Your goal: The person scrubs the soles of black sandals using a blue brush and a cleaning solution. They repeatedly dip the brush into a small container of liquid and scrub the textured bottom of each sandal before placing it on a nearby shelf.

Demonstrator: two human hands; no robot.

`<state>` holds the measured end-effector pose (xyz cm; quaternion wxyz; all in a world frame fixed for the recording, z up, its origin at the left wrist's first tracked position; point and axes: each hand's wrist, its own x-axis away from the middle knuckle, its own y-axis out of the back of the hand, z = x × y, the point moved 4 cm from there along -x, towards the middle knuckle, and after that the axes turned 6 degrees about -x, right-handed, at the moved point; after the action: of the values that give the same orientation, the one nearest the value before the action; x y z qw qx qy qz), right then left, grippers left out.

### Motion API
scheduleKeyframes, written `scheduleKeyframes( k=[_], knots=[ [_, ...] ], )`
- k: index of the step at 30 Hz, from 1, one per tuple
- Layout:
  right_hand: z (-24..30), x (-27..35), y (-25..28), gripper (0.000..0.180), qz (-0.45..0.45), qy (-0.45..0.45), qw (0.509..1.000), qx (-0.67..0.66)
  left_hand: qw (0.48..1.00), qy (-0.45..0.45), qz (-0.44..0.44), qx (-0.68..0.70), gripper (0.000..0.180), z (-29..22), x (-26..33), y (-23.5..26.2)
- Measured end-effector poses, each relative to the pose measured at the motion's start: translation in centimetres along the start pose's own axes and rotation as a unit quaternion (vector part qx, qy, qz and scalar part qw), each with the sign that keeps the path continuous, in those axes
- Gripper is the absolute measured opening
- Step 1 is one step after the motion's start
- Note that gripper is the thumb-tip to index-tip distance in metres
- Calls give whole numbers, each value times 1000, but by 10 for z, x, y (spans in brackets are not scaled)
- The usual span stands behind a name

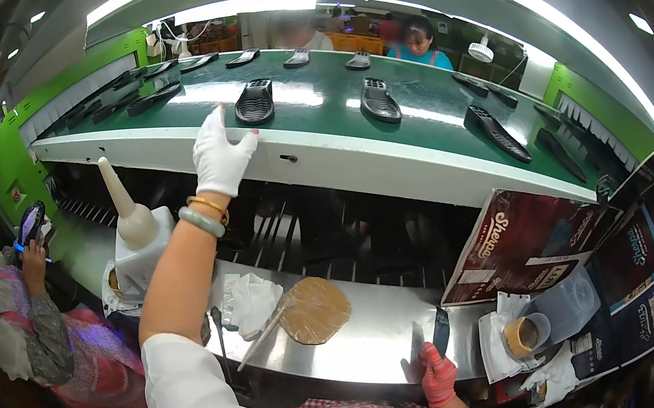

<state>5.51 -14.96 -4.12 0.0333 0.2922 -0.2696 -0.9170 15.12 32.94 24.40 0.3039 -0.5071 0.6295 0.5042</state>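
My left hand (223, 156), in a white glove with bare fingertips showing, reaches over the near edge of the green conveyor belt (316, 119). Its thumb and forefinger are spread, and nothing is in it. Just beyond lies a black shoe sole (254, 102), apart from the fingers. Another sole (379, 100) rests farther right on the belt. Low on the right, my right hand (439, 375), in a red glove, is closed at the lower end of a dark, flat, strip-like tool (441, 332) above the metal worktop; its kind is unclear.
Several more soles (497, 134) lie along the belt. A white squeeze bottle (132, 229) stands left, beside my forearm. On the worktop lie a brown round pad (314, 310) and white cloth (253, 304). Cardboard (507, 250) and a clear container (568, 306) stand right. A co-worker (53, 322) is at left.
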Motion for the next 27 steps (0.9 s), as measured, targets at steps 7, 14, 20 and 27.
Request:
scheduleKeyframes(
  k=[7, 14, 20, 27],
  knots=[
    [10, -9, -4, 34, 38, 44, 991, 121, 897, 168, 385, -140, 113, -1, -59, -47],
    [13, -11, -4, 34, 10, 64, 992, 108, 905, 106, 408, -57, 109, 11, -71, -78],
    [10, -17, -7, 34, 54, 16, 992, 114, 908, 81, 408, -58, 112, 17, -78, -85],
    [11, -17, -9, 38, 44, 26, 992, 115, 998, -20, 0, 64, 44, -72, -1, -50]
  ],
)
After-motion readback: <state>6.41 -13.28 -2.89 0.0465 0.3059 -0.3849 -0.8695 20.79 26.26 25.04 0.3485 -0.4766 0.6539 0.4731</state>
